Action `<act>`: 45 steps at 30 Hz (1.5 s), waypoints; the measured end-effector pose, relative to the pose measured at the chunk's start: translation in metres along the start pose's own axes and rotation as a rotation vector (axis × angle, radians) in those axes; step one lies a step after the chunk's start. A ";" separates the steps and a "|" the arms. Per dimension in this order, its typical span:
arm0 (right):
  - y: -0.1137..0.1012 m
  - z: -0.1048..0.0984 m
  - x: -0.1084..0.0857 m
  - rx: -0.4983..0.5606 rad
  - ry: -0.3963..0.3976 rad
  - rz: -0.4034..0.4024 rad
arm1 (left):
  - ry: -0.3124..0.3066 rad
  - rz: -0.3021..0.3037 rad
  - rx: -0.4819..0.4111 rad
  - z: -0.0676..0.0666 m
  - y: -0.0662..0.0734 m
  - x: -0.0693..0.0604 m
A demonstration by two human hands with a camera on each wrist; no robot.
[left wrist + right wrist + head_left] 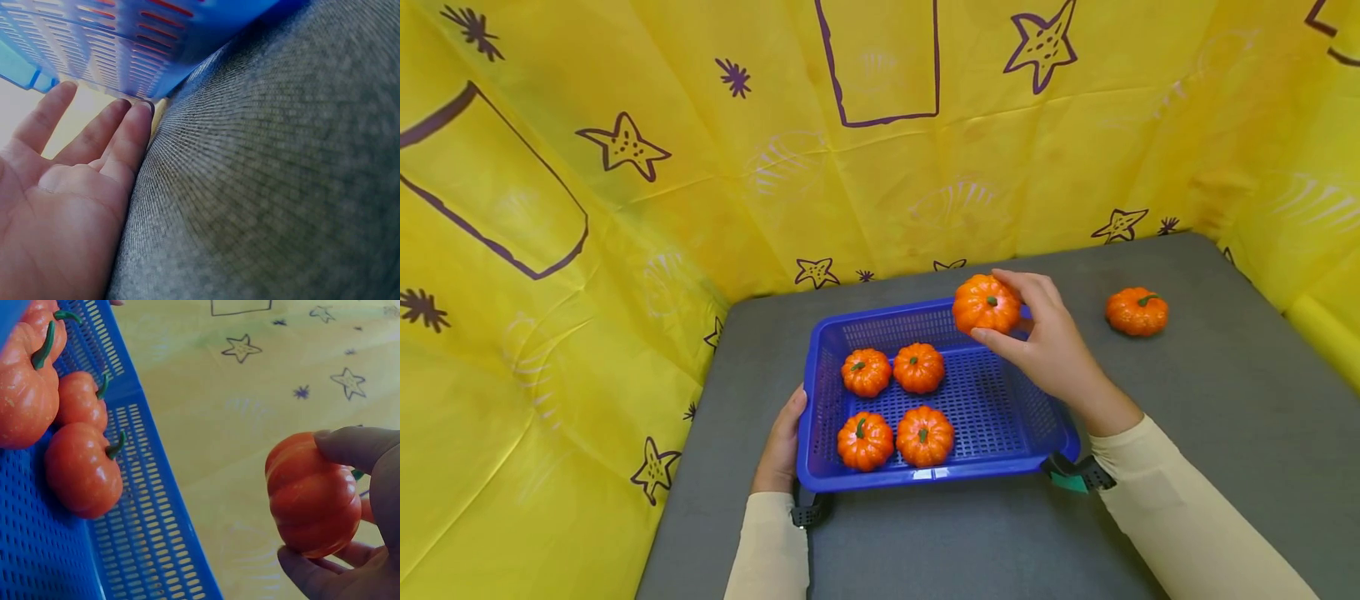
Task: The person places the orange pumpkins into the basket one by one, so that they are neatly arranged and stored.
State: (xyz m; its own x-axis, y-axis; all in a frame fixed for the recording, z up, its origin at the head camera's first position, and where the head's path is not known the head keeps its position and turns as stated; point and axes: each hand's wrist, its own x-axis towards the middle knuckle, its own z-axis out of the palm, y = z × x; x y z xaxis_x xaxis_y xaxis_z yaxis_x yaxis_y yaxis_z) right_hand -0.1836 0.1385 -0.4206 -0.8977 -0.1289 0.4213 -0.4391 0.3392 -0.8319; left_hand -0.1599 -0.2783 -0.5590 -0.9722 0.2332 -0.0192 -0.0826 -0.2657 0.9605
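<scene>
My right hand (1051, 342) pinches a small orange toy pumpkin (987, 303) between thumb and fingers, above the back right part of a blue plastic basket (1000, 468). In the right wrist view the held pumpkin (312, 497) is beside the basket's perforated wall (147, 512). Several like pumpkins with green stems sit in the basket's left half: two at the back, including one pumpkin (919, 367), and two at the front, including another pumpkin (865, 441). My left hand (784, 442) rests against the basket's left side; its fingers (122, 140) look extended in the left wrist view.
One more orange pumpkin (1137, 312) lies on the grey table (1210, 400), to the right of the basket. A yellow cloth (887, 192) with starfish drawings hangs behind the table and along both sides.
</scene>
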 end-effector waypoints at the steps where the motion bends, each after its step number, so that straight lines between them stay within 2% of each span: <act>1: 0.001 0.001 0.002 0.002 -0.003 0.004 | -0.002 0.001 0.001 0.000 0.000 0.000; 13: 0.010 0.009 0.021 -0.035 -0.033 0.054 | -0.004 0.002 -0.002 0.002 0.002 -0.001; 20: 0.016 0.014 0.030 -0.028 -0.061 0.067 | -0.042 0.017 0.014 0.002 0.004 -0.001; 24: 0.021 0.015 0.033 -0.043 -0.066 0.067 | -0.025 0.014 0.006 0.002 0.003 -0.001; 28: 0.026 0.016 0.034 -0.095 -0.122 0.091 | -0.007 0.012 -0.001 0.001 0.002 0.000; 34: 0.033 0.020 0.033 -0.122 -0.231 0.134 | -0.017 0.011 -0.002 -0.001 0.001 0.000; 40: 0.040 0.024 0.032 -0.173 -0.347 0.119 | -0.009 0.008 -0.008 0.000 0.001 0.000; 45: 0.045 0.027 0.031 -0.241 -0.401 0.100 | 0.004 0.000 -0.001 0.001 0.001 0.000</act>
State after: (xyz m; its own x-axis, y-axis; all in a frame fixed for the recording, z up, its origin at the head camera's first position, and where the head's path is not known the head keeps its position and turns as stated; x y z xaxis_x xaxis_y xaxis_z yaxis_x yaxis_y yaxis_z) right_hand -0.2320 0.1249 -0.4542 -0.8987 -0.4184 0.1313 -0.3720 0.5689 -0.7335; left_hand -0.1594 -0.2780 -0.5581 -0.9732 0.2292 -0.0202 -0.0828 -0.2668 0.9602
